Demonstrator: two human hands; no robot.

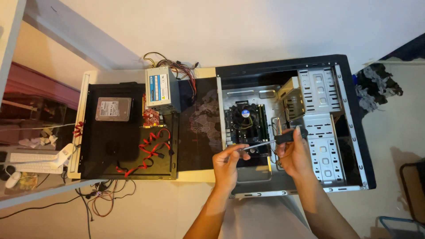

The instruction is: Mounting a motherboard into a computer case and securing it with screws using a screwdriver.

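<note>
Over the open case, a screwdriver is held level above the motherboard: the right hand is wrapped around its black handle, the left hand pinches the shaft near the tip. It looks like a step of readying the tool; next it would need aiming at a screw. On the tabletop a power supply and hard drive lie well apart.

Blue-white label on power supply, seemingly rectangular

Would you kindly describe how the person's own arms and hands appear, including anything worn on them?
Both forearms are bare, with no sleeves in view. The left hand and right hand wear no gloves. No watch, bracelet or ring shows, though the picture is too coarse to rule out a thin ring.
</note>
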